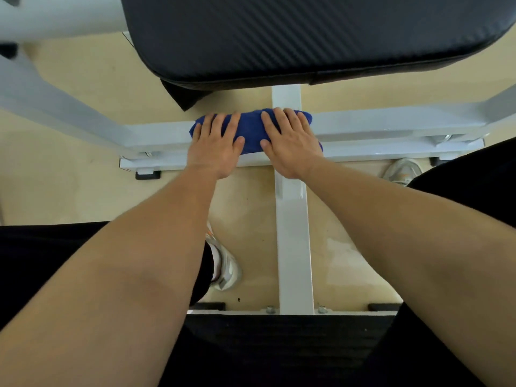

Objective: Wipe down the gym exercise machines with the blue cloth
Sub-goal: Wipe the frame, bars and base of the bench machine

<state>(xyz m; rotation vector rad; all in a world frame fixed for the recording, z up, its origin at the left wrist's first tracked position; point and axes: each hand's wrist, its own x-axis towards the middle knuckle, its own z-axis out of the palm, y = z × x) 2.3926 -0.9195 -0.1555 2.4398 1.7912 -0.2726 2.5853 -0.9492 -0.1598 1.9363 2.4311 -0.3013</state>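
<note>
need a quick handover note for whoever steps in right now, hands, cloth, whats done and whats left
Left hand: flat, fingers straight, pressing on the left half of the blue cloth.
Right hand: flat, fingers straight, pressing on the cloth's right half.
Cloth: bunched lengthwise on the white crossbar of the machine frame, where the centre beam meets it, just below the black seat pad.
Done: the cloth is on the frame and in contact; how much has been wiped cannot be told from this view.
Left: probably run the cloth along both ends of the crossbar, then the centre beam and the pad.
</note>
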